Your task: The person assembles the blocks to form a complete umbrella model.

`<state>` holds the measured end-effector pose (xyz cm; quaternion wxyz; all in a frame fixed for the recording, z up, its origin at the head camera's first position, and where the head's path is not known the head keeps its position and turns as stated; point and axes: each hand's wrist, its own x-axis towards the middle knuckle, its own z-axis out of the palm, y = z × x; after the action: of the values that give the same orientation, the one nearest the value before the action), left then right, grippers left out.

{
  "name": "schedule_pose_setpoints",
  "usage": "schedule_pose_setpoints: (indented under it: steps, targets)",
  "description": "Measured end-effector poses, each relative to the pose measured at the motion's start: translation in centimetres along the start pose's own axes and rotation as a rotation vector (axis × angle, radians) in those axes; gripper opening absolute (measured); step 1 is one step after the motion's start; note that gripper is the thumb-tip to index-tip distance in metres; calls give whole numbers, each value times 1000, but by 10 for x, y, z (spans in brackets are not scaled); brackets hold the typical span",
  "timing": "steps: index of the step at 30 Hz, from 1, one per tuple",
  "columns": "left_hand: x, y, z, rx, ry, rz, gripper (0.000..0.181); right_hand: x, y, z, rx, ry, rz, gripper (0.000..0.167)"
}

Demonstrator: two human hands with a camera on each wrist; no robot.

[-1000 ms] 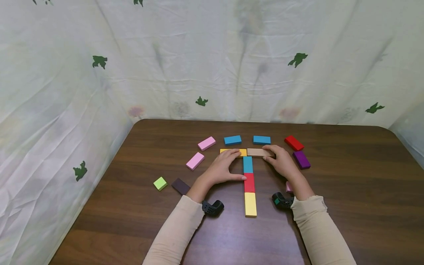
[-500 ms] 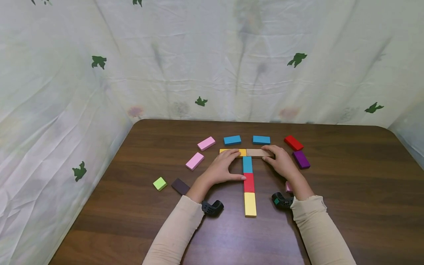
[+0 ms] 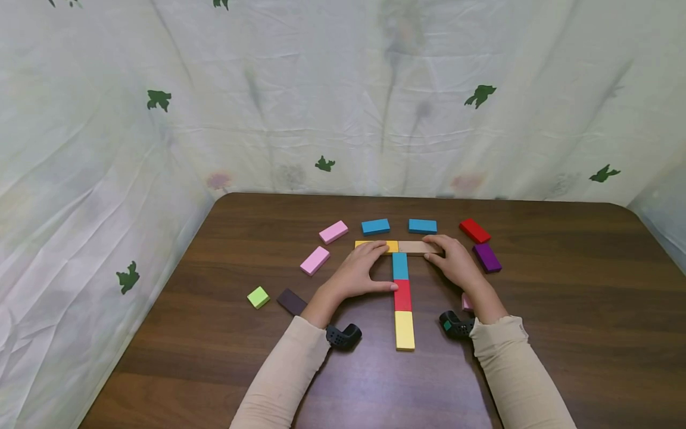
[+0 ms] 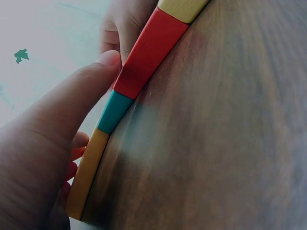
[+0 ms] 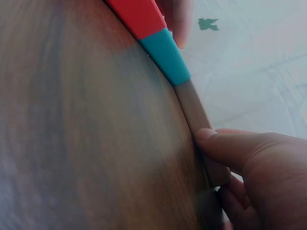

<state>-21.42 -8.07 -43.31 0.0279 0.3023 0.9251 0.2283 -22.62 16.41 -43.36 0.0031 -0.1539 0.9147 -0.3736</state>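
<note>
Flat blocks form a T on the table. Its stem is a teal block [image 3: 399, 266], a red block [image 3: 402, 298] and a pale yellow block [image 3: 404, 331]; its crossbar is an orange-yellow block [image 3: 393, 246] beside a tan wooden block [image 3: 412, 248]. My left hand [image 3: 358, 275] is spread, fingers over the orange-yellow block and thumb extended to the red block's left edge. At the crossbar's right end, my right hand [image 3: 457, 262] pinches the tan block, its thumb [image 5: 216, 139] along the near side and its fingers partly hidden behind.
Around the T lie two pink blocks [image 3: 315, 261], two blue blocks [image 3: 376, 226], a red block [image 3: 474, 231], a purple block [image 3: 487, 258], a dark block [image 3: 292, 302] and a lime block [image 3: 258, 297]. Another pink block [image 3: 467, 302] is partly hidden by the right wrist. A pale curtain [image 3: 343, 107] hangs behind.
</note>
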Motion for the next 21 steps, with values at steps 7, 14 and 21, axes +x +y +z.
schedule_pose_setpoints:
  steps: [7,14,21]
  targets:
    - [1,1,1,37,-9,-19,85,0,-1,0,-5,0,-6,34]
    - [4,4,2,95,-8,-22,80,0,-1,1,-13,0,3,35]
    - [8,7,3,161,-25,-20,79,0,0,0,-9,3,0,35]
